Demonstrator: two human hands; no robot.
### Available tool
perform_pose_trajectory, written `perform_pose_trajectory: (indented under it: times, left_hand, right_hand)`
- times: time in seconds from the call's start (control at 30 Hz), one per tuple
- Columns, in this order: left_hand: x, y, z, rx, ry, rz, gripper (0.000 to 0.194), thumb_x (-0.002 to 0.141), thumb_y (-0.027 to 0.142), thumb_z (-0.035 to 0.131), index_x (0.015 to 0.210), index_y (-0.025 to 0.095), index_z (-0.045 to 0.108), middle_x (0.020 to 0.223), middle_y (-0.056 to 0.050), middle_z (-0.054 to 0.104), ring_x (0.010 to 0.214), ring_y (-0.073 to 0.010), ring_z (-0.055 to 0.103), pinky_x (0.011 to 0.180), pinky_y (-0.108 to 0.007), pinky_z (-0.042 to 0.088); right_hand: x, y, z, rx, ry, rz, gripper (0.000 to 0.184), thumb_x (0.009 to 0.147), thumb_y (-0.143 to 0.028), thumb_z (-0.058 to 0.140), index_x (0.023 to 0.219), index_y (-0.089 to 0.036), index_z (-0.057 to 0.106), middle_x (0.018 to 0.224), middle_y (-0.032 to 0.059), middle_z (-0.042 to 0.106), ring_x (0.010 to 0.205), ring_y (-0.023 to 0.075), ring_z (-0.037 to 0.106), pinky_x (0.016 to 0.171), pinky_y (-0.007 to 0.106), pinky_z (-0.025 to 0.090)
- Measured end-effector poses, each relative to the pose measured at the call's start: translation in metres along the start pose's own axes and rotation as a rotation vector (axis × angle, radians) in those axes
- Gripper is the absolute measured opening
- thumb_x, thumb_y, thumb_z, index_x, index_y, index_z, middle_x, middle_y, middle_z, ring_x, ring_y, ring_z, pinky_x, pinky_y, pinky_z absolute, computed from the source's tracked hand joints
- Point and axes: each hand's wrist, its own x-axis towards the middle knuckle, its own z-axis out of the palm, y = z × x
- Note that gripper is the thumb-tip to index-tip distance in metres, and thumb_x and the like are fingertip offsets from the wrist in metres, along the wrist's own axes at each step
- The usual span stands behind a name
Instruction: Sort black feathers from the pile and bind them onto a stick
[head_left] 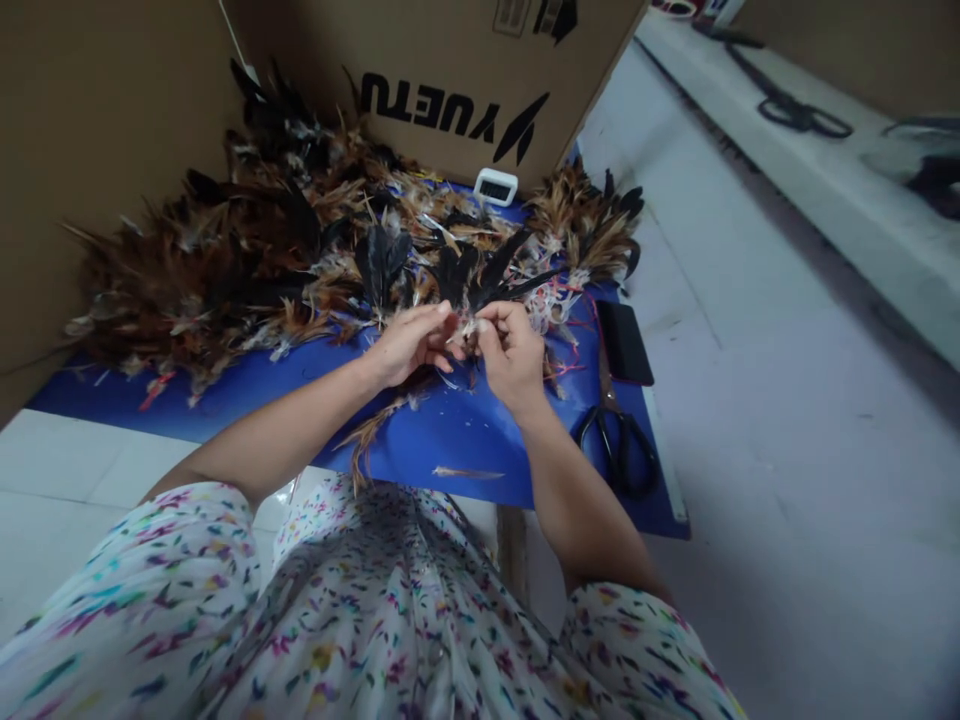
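Over the front part of a blue table top [480, 440], my left hand [412, 345] and my right hand [514, 350] meet at the pale, fluffy base of some black feathers [491, 270]. The fingers of my right hand are pinched on that base. Curled in from the other side, my left hand holds it between thumb and fingers; its exact grip is partly hidden. The black tips fan out away from me. Just left of them lies another dark feather bunch [382, 262]. A single thin feather [469, 473] rests near the front edge.
Brown and black feathers [202, 270] are heaped at the left, with a bundled pile [585, 225] at the back right. A cardboard box [450, 60] stands behind, a small white digital display [496, 187] before it. Black-handled scissors [619, 450] and a phone [625, 342] lie right.
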Motion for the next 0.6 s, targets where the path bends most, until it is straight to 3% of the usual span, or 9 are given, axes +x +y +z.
perform_pose_trajectory:
  times: [0.13, 0.3, 0.47, 0.6]
  left_hand:
    - [-0.0012, 0.0016, 0.0004, -0.047, -0.047, -0.116, 0.043, 0.076, 0.055, 0.074, 0.080, 0.014, 0.063, 0.066, -0.004, 0.067, 0.057, -0.0145, 0.067, 0.044, -0.022, 0.054]
    - [-0.0002, -0.0005, -0.0030, -0.080, -0.015, -0.099, 0.040, 0.062, 0.039, 0.088, 0.076, 0.014, 0.061, 0.062, 0.000, 0.066, 0.054, -0.0097, 0.064, 0.043, -0.016, 0.052]
    - [0.0011, -0.0020, -0.0049, -0.121, -0.001, -0.092, 0.047, 0.055, 0.036, 0.093, 0.075, 0.015, 0.056, 0.060, 0.002, 0.066, 0.052, -0.0083, 0.063, 0.047, -0.015, 0.053]
    - [0.0018, -0.0004, -0.0062, -0.140, 0.049, -0.100, 0.049, 0.052, 0.035, 0.094, 0.077, 0.014, 0.058, 0.060, 0.003, 0.065, 0.053, -0.0085, 0.063, 0.048, -0.016, 0.052]
  right_hand:
    - [0.0001, -0.0004, -0.0008, -0.117, -0.057, -0.049, 0.013, 0.097, -0.034, 0.048, 0.097, -0.025, 0.057, 0.075, -0.0022, 0.065, 0.065, 0.0128, 0.063, 0.065, 0.027, 0.051]
    - [-0.0009, 0.0024, 0.0008, -0.172, -0.110, -0.063, 0.014, 0.096, -0.031, 0.048, 0.097, -0.023, 0.059, 0.083, 0.0018, 0.068, 0.075, 0.0165, 0.066, 0.073, 0.032, 0.053]
    - [-0.0027, 0.0047, 0.0028, -0.196, -0.145, -0.046, 0.012, 0.095, -0.031, 0.049, 0.095, -0.025, 0.060, 0.083, 0.0022, 0.070, 0.075, 0.0176, 0.068, 0.074, 0.033, 0.055]
    - [-0.0055, 0.0065, 0.0037, -0.189, -0.094, -0.060, 0.010, 0.094, -0.031, 0.052, 0.099, -0.027, 0.060, 0.084, 0.0013, 0.071, 0.072, 0.0179, 0.069, 0.069, 0.033, 0.057]
